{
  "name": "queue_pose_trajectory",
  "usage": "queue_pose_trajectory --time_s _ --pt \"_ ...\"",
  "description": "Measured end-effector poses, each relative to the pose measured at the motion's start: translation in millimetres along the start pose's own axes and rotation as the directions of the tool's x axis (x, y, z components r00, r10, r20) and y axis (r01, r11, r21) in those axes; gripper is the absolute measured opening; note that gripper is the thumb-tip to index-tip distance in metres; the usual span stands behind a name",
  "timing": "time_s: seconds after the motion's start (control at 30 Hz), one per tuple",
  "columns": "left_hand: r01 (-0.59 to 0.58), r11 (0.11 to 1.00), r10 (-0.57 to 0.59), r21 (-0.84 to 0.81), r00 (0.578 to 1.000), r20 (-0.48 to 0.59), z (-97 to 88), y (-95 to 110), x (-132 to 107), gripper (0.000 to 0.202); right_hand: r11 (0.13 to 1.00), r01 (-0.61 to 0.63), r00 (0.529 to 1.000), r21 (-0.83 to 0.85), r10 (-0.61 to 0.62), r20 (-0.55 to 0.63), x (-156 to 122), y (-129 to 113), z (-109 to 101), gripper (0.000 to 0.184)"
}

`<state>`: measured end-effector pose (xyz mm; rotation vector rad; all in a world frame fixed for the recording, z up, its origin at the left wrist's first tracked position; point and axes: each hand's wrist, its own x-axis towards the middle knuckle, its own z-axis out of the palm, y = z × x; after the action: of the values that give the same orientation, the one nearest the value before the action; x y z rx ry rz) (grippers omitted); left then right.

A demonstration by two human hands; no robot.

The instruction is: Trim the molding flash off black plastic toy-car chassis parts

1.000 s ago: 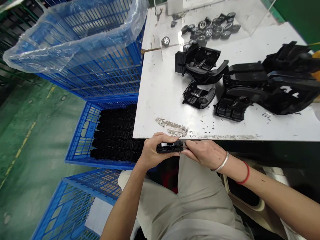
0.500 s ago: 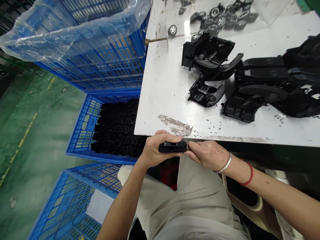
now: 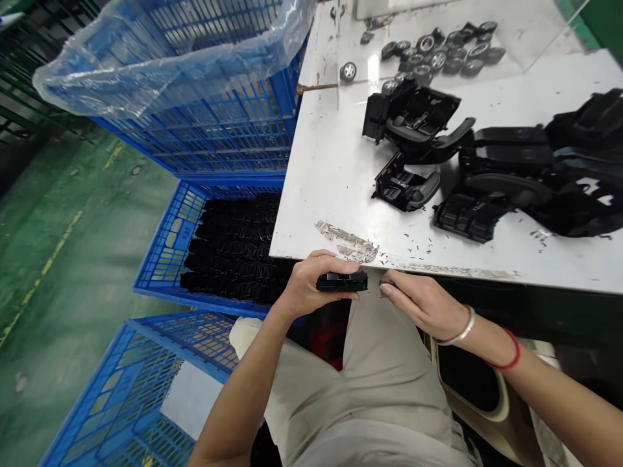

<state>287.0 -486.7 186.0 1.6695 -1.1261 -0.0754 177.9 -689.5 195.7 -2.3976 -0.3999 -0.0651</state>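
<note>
In front of the table's near edge, my left hand (image 3: 311, 282) grips a black moulded plastic part (image 3: 342, 281), thumb above and fingers below it. A short gap to the right of that part, my right hand (image 3: 423, 299) is closed in a pinch. Something small and dark shows at its fingertips, too little of it to name. Similar black plastic parts (image 3: 406, 185), shaped like toy car interiors with seats, lie on the white table (image 3: 331, 175). A larger heap of black parts (image 3: 511, 172) lies to their right.
Small toy wheels (image 3: 437, 61) lie at the back beside a clear plastic panel. Thin black scraps litter the front edge. Left of the table stand a plastic-lined blue crate (image 3: 219, 123), a blue crate of black parts (image 3: 163, 243) and another blue crate (image 3: 111, 383).
My right hand has moved off to the right, away from the black plastic part. My left hand still holds the part. The whole view has shifted slightly.
</note>
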Motion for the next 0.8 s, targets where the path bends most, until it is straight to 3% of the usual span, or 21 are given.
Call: queue_pose_trajectory --time_s 0.1,0.2,0.3,0.5,0.8 --pt "0.013 1.0 -0.013 0.002 1.0 0.001 0.0 0.9 0.3 0.039 0.973 0.057 0.998 -0.225 -0.064 -0.026 -6.7 -1.8 -1.6 0.032" --pt "0.016 1.0 -0.016 0.005 1.0 0.002 0.5 2.4 1.1 0.039 0.88 0.078 0.989 -0.468 -0.129 -0.079 -10.1 -4.1 3.5 0.035" --pt "0.02 1.0 -0.02 0.007 1.0 0.004 0.5 3.5 1.5 0.039 0.798 0.076 0.972 -0.598 -0.193 -0.134 -9.7 -5.5 8.9 0.036" --pt "0.041 0.999 -0.041 0.018 0.999 0.014 0.6 3.4 1.0 0.04 0.756 0.097 0.964 -0.647 -0.232 -0.127 -9.6 -2.9 11.2 0.034" --pt "0.138 0.99 -0.138 -0.002 0.99 0.033 -1.5 6.4 3.0 0.039 0.746 0.047 0.977 -0.665 -0.173 -0.124 -6.9 -0.8 20.1 0.027"
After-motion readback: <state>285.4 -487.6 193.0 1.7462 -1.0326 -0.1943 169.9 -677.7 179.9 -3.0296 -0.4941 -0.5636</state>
